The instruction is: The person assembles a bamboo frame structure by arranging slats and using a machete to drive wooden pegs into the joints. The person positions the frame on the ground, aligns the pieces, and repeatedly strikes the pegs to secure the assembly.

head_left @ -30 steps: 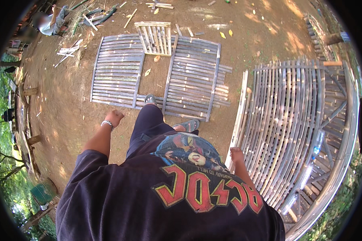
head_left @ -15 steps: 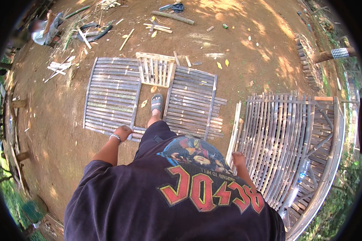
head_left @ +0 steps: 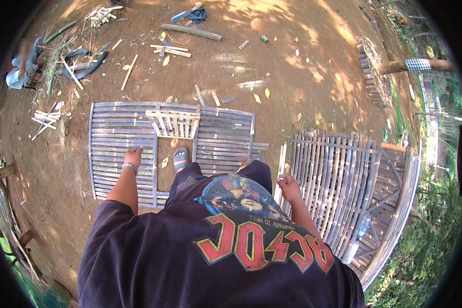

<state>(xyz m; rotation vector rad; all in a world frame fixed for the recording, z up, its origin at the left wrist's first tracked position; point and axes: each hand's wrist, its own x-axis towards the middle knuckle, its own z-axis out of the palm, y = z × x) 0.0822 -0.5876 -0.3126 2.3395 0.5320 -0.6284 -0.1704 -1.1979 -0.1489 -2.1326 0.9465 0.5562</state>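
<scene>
My left hand (head_left: 133, 155), with a bracelet (head_left: 130, 167) at the wrist, hangs over the left part of a slatted bamboo panel (head_left: 120, 136) on the ground. Its fingers are curled, and their inside is hidden. On the right, my right hand (head_left: 289, 187) is closed beside a large bamboo slat rack (head_left: 323, 179). A small pale bit shows at its fingertips, too small to name. In front of me a small frame of light slats (head_left: 173, 123) lies across the panel's middle gap. My sandalled foot (head_left: 180, 159) stands in that gap.
Cut slats (head_left: 170, 50), a thick bamboo pole (head_left: 191, 32) and a dark cloth (head_left: 197, 16) lie on the dirt ahead. Another person (head_left: 25, 66) sits at the far left near a black curved strip (head_left: 93, 65). A clear bottle (head_left: 364, 226) rests on the rack at right.
My view has shifted, and the panels sit lower and further left. Both hands have come up and forward in the picture. My second knee now shows at right.
</scene>
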